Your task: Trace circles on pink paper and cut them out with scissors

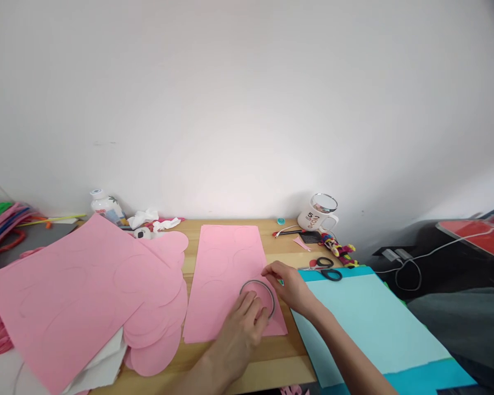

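Observation:
A sheet of pink paper (226, 258), with faint curved pencil-like outlines on it, lies upright in front of me, with at least one more sheet under it. Near its lower right corner rests a thin, dark-rimmed ring (273, 299). My left hand (241, 326) presses its bent fingers down inside and on the near side of that ring, holding it against the paper. Just beyond the ring's upper right edge, my right hand (290, 286) is closed in a pinch. A small teal bit shows between its fingers; the rest of what it holds is hidden.
Left lie a large marked pink sheet (82, 285) and overlapping pink cut-out rounds (158, 345). Right are black-handled scissors (331, 272), light blue sheets (362, 318) and a doll-like figure (341, 251). A white mug (310, 218) and white bottle (107, 207) stand by the wall.

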Motion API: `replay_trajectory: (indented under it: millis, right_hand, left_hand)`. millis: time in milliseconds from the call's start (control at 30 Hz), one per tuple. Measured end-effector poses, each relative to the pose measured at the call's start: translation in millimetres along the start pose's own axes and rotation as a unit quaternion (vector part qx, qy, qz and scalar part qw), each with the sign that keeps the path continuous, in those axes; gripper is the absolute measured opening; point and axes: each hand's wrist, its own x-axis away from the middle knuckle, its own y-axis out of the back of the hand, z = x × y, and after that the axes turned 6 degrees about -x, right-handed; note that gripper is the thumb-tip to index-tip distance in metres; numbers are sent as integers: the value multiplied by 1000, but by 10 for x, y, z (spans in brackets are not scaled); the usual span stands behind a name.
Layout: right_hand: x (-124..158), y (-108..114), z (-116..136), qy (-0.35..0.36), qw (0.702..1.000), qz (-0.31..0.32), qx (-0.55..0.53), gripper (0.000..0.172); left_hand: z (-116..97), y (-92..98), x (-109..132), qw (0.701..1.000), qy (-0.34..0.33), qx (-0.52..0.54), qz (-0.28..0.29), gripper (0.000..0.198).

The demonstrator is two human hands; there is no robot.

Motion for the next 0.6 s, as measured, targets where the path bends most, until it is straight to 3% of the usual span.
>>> replay_trajectory:
  millis: [67,233,400,600]
  right_hand:
    - [-146,28,43,20,996,68,45,22]
    - [-429,7,149,51,978,185,84,23]
    - [-603,-74,248,92,947,287,113,22]
    - [-757,-166,374,124,908,367,161,18]
  left_hand:
    - [-10,-60,-38,1000,-23,-13,15,28]
    - [20,-80,-101,990,-48,-21,129,42]
    - [41,-7,-122,987,-44,9,151,47]
    - [41,18,-151,981,-30,38,186,50]
